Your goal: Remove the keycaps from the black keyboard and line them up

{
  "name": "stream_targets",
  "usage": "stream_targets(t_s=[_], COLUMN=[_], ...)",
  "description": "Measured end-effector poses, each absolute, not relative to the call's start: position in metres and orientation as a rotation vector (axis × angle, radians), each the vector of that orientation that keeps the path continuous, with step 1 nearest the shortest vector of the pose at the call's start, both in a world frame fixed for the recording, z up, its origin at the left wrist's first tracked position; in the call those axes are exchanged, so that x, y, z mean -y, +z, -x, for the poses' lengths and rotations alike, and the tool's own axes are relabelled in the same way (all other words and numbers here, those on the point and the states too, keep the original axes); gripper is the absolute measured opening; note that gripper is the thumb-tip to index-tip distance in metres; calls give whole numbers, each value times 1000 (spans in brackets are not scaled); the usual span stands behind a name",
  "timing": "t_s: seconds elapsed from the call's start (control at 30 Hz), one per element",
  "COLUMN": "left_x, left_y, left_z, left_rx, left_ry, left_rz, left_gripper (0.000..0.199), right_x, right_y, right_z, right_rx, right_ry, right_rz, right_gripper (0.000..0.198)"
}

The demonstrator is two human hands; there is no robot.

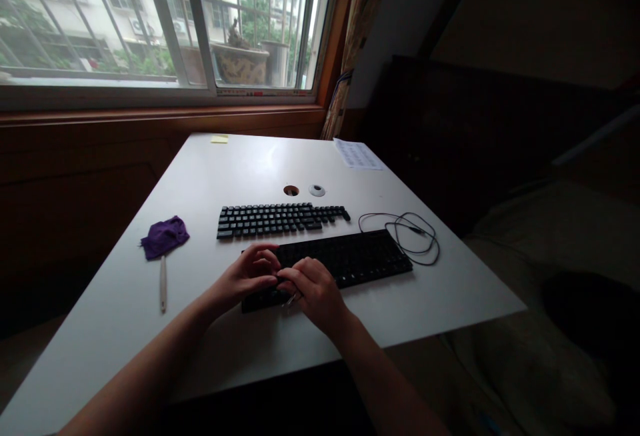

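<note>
A black keyboard base [345,255] lies slightly slanted on the white table, its keycaps mostly off. Over its left part my two hands meet. My left hand [250,272] is closed, thumb and fingertips curled around a small dark piece that I cannot make out clearly. Beside it, my right hand [317,287] is closed too, and a thin wire keycap puller [291,301] sticks out below its fingers. Behind the base, loose black keycaps [267,220] stand in rows in keyboard order. The fingers hide part of the base.
A purple cloth [166,237] and a pale-handled tool [163,286] lie at the left. The coiled cable [417,239] rests right of the base. Farther back are a cable hole [291,191], its round cover [317,190], printed paper [357,155] and yellow sticky notes [219,139].
</note>
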State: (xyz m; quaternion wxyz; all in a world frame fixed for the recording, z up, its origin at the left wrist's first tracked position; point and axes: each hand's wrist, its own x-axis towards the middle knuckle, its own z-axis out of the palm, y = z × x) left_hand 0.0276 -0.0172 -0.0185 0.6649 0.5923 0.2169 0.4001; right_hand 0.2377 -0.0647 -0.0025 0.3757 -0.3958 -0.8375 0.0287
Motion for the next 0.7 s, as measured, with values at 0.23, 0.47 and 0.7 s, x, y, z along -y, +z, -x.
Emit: stream_targets(t_s=[0.23, 0.47, 0.7], left_x=[17, 19, 18], left_y=[-18, -15, -16], left_z=[-27, -28, -27], left_rx=[-512, -550, -582], left_ry=[886, 897, 881], left_rz=[-1321, -1301, -1261], left_gripper=[50, 46, 45], right_x=[64, 65, 65], right_y=[-4, -4, -4], right_z=[-238, -237, -235], right_rx=[2142, 2135, 2120], right_ry=[49, 36, 40], right_rz=[999, 1020, 1006], right_gripper=[18, 18, 18])
